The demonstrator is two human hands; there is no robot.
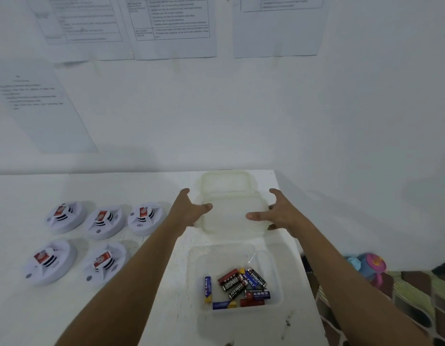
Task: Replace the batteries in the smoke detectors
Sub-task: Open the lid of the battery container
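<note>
Both hands spread at the sides of a clear lid (232, 217) on the white table (146, 308).

Left hand (189, 208) and right hand (278, 212) with fingers splayed, flanking the lid (actual contact hard to tell). Just nearer, an open clear container (271, 255) holding loose batteries (237, 287). Five white smoke detectors (101, 222) in two rows well to the left, each with a red label. Another lid (225, 182) by the wall, under printed sheets (174, 26).
</note>
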